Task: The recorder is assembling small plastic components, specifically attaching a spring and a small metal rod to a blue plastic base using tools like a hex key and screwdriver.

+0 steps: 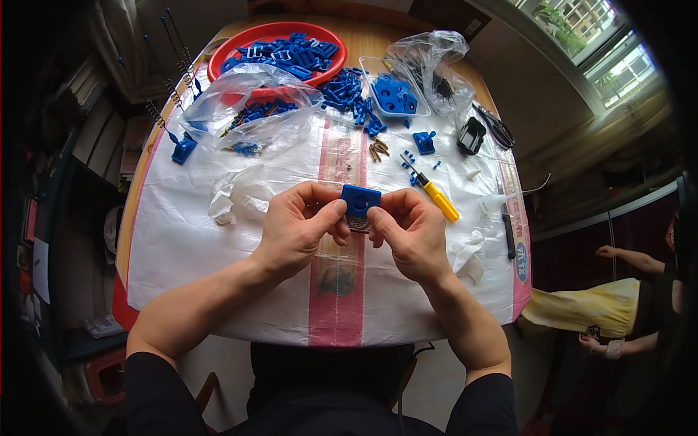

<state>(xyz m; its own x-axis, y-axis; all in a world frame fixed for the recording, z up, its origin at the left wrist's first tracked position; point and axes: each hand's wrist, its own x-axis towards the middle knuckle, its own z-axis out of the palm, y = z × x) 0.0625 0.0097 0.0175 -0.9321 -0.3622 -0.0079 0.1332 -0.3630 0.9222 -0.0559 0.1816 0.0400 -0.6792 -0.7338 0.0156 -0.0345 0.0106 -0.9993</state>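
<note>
The left hand and the right hand both pinch one small blue square plastic block. Each grip is closed on it, thumbs on its front. The block sits between the two hands, just above the white woven sheet on the worktop. A yellow-handled screwdriver lies near the right hand. A red round bowl of blue parts is far back

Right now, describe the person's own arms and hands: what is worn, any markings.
Both hands, left hand and right hand, are bare: no gloves, rings or watch visible. Forearms are uncovered; black sleeves are pushed up near the elbows. No markings show.
</note>
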